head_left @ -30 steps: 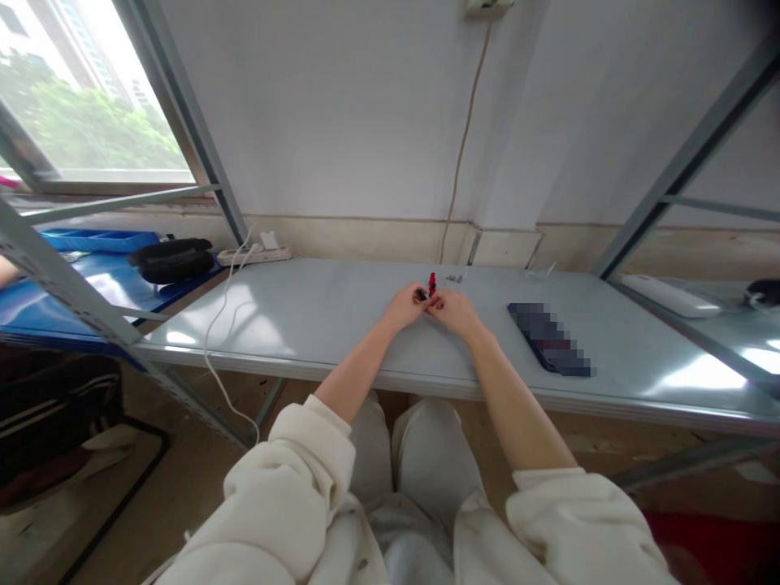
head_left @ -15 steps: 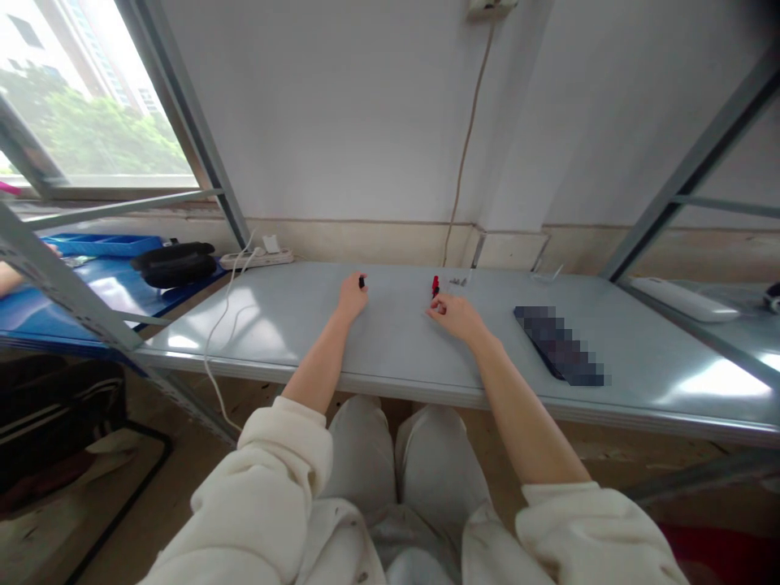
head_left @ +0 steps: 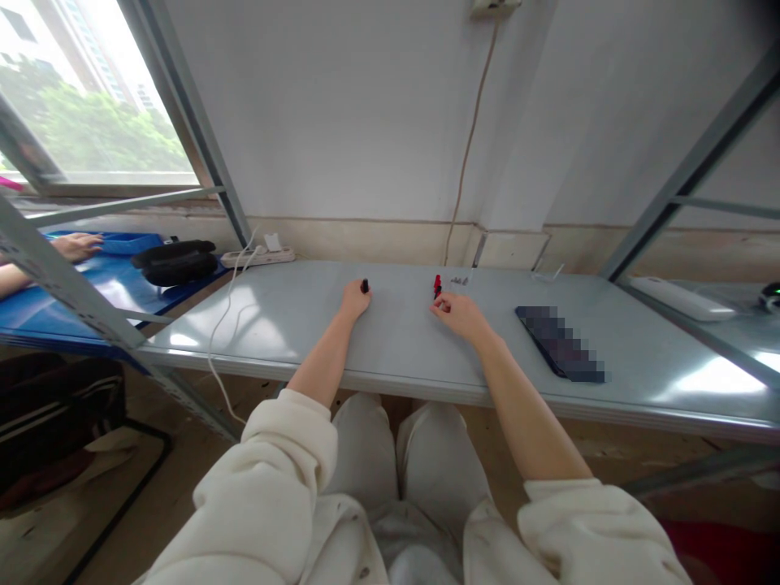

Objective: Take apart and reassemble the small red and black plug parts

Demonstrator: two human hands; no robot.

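Note:
My left hand (head_left: 355, 299) rests on the grey table, fingers curled round a small black cylindrical piece (head_left: 365, 286) whose end sticks up. To the right, my right hand (head_left: 454, 311) is low over the tabletop with thumb and fingertips pinched together. Whatever may be between those fingertips is too small to make out. Just beyond them lie a small red piece (head_left: 437, 281) and a small black piece (head_left: 438, 292), close together. Several tiny metallic parts (head_left: 458, 281) lie behind my right hand.
A dark phone (head_left: 557, 345) lies right of my right arm. A power strip (head_left: 259, 257) with a white cable (head_left: 227, 305) is at the back left. At the left, a co-worker's hand (head_left: 78, 245) is by a blue tray (head_left: 131, 243), near a black case (head_left: 176, 262).
The black piece in my left hand shows more of its length, as the hand has turned slightly. My right hand stays nearly in place. A co-worker's hand has come into view at the left.

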